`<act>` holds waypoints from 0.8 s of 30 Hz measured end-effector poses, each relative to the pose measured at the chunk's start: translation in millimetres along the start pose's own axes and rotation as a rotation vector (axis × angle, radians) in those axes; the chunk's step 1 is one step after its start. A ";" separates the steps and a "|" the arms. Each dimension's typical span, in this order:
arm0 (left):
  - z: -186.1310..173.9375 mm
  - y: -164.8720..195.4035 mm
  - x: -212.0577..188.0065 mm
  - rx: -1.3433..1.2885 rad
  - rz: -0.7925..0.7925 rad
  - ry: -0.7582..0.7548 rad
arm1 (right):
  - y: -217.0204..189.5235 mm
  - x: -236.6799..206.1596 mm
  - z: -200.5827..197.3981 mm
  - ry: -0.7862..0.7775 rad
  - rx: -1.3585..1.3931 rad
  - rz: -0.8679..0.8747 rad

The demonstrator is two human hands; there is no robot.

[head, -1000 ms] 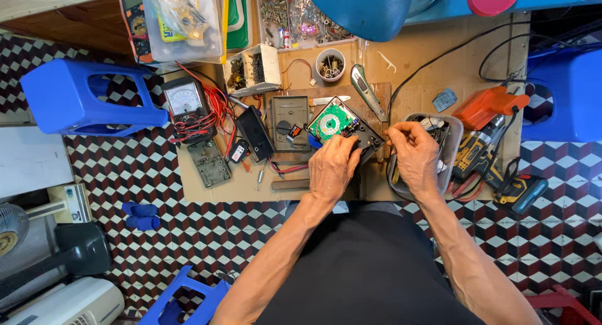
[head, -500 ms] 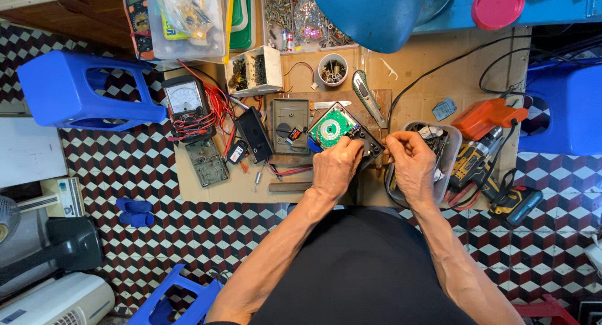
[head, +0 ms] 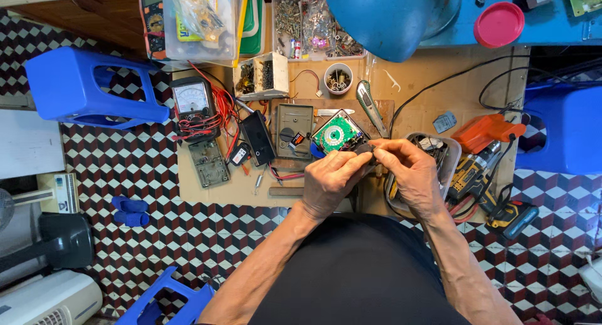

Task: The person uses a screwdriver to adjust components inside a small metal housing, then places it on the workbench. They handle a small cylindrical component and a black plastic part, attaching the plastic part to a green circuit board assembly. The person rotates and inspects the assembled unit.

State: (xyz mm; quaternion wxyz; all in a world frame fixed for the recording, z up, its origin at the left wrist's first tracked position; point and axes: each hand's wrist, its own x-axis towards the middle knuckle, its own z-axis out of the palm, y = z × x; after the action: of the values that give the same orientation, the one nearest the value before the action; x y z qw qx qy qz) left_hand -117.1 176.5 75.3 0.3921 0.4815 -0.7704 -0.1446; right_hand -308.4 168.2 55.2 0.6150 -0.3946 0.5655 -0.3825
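Note:
A green round-patterned circuit board (head: 337, 134) in a dark casing sits at the middle of the brown work board (head: 426, 80). My left hand (head: 330, 182) grips its lower edge, fingers curled around the dark casing. My right hand (head: 411, 174) meets it from the right, thumb and fingers pinched on a small dark part (head: 365, 148) at the board's right corner. What lies under my fingers is hidden.
Grey back cover (head: 295, 129), black adapter (head: 258, 137), analog multimeter (head: 194, 100) with red leads, utility knife (head: 370, 105), cup of screws (head: 338, 78), clear tray (head: 439, 151), orange-and-yellow drill (head: 483, 151), pink lid (head: 499, 24), blue lamp shade (head: 389, 18), blue stools (head: 88, 87) on checkered floor.
Both hands have closed in together on the green board's right corner. The view has shifted slightly; the hands stay at the same spot.

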 end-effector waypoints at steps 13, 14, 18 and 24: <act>24.9 -11.0 -21.9 -1.343 -1.112 0.007 | 12.3 -9.8 17.9 0.129 0.032 -0.095; 25.7 -12.4 -27.0 -1.356 -1.132 -0.024 | 12.8 -11.1 19.2 0.126 0.042 -0.094; 28.7 -15.2 -36.2 -1.384 -1.210 -0.037 | 12.7 -11.6 25.7 0.118 0.005 -0.081; 25.4 -15.7 -37.3 -1.374 -1.257 0.032 | 4.5 -13.7 30.8 0.092 0.011 -0.061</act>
State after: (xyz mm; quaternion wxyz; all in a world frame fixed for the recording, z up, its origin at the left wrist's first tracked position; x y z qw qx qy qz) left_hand -117.5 196.7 32.0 0.4513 0.4745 -0.1078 -0.7480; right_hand -278.6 184.1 58.0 0.5787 -0.3902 0.5785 -0.4220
